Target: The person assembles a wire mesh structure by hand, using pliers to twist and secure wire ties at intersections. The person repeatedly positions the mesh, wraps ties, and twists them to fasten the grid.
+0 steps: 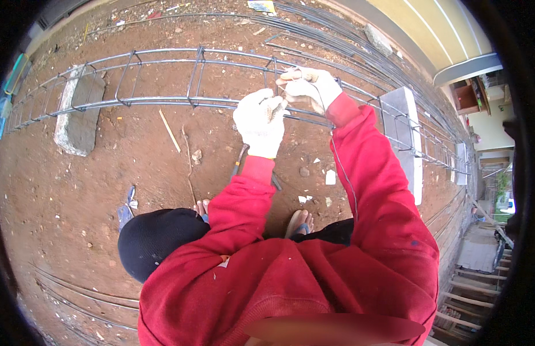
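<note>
A long rebar cage (158, 103) of parallel bars with square stirrups runs across in front of me. My left hand (260, 122), in a white glove, is closed at the near bars with its fingertips pinched; what sits between them is too small to make out. Just right of it and a little farther away, my right hand (309, 86), also gloved in white, is closed on a thin wire. That wire (349, 180) trails down along my right sleeve. Both hands are close together beside a stirrup (267, 70).
The cage rests on a concrete block (81, 112) at left and a pale block (407, 155) at right. Long loose bars (331, 37) lie beyond. A tool with a dark handle (237, 163) lies on the dirt, partly hidden by my left arm. A stick (170, 131) lies nearby.
</note>
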A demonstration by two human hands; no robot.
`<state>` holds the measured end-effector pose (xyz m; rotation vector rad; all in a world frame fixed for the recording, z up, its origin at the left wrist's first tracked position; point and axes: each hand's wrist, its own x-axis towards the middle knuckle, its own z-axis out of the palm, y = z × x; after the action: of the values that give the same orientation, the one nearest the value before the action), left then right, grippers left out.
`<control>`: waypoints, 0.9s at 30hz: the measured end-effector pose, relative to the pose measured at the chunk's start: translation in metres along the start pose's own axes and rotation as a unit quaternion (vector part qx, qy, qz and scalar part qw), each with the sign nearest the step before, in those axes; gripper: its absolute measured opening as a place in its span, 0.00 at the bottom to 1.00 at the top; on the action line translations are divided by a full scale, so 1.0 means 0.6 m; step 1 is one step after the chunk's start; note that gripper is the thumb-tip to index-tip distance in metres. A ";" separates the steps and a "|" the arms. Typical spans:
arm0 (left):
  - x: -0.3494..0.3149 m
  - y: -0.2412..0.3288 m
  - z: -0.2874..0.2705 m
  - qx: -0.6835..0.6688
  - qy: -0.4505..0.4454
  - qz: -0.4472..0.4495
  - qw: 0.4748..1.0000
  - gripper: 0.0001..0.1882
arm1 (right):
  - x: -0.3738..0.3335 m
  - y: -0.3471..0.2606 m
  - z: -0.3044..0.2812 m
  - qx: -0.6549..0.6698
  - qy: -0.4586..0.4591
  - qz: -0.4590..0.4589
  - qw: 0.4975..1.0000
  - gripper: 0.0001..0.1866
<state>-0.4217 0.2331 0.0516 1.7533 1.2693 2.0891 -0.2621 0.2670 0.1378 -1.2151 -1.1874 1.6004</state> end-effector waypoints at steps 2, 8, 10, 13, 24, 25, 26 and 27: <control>-0.005 0.001 -0.010 0.036 -0.036 -0.009 0.999 0.10 | 0.003 0.025 -0.002 0.079 0.007 -0.006 0.997 0.18; 0.015 0.009 -0.026 0.029 -0.127 -0.181 0.975 0.06 | -0.021 0.060 -0.018 0.018 0.085 -0.052 0.995 0.13; 0.030 0.009 -0.036 0.049 -0.190 -0.203 0.959 0.06 | -0.045 0.065 -0.016 -0.102 0.065 -0.138 0.983 0.10; 0.069 -0.002 -0.040 0.095 -0.307 -0.168 0.932 0.10 | -0.079 0.065 0.002 -0.311 0.029 -0.239 0.919 0.11; 0.259 -0.001 0.096 0.077 -0.672 0.224 0.702 0.11 | 0.016 0.039 0.124 -0.676 -0.020 -0.366 0.640 0.08; 0.265 0.007 0.101 0.105 -0.721 0.173 0.663 0.13 | 0.022 0.035 0.135 -0.662 0.009 -0.356 0.659 0.07; 0.273 0.010 0.095 0.083 -0.735 0.164 0.652 0.14 | 0.018 0.030 0.140 -0.663 0.030 -0.312 0.680 0.07; 0.285 0.013 0.089 0.057 -0.748 0.147 0.645 0.15 | 0.008 0.022 0.138 -0.655 0.015 -0.307 0.690 0.10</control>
<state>-0.4264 0.3544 0.1835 2.6480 0.4847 -0.0055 -0.3445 0.2505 0.1327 -1.2973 -2.5078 0.0029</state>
